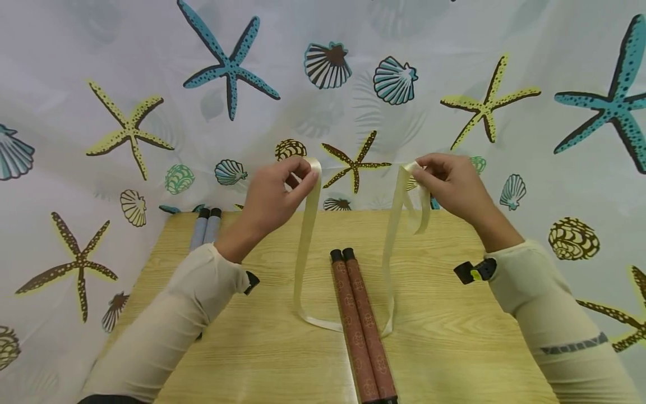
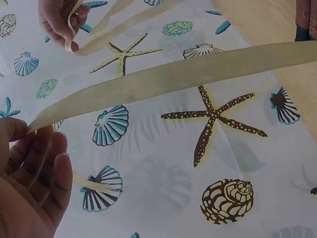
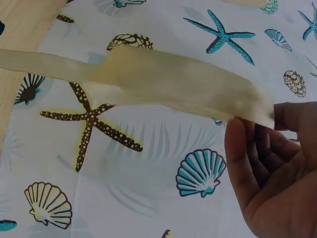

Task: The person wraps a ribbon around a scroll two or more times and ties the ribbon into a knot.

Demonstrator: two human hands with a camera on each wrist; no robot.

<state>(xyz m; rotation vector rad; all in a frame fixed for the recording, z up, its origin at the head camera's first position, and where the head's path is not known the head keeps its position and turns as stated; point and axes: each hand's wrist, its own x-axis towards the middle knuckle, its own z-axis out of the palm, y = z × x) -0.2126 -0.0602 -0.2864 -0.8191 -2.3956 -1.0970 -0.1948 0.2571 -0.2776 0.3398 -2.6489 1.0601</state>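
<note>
A pale cream ribbon (image 1: 306, 247) hangs in a long U between both hands, its bottom passing beneath two reddish-brown patterned tubes (image 1: 359, 314) with black ends. The tubes lie side by side, lengthwise on the table. Thumb and fingers of the left hand (image 1: 277, 191) pinch one stretch of the ribbon above the far part of the table. On the other side, the right hand (image 1: 454, 182) pinches the ribbon at about the same height, and a loose tail dangles below it. In the right wrist view, the ribbon (image 3: 183, 82) runs leftward from the fingertips.
Two blue-grey tubes (image 1: 206, 227) with black caps lie at the back left of the wooden table (image 1: 454, 331), partly hidden behind the left arm. A white cloth (image 1: 282, 123) printed with starfish and shells hangs behind the table. Each wrist wears a small black device.
</note>
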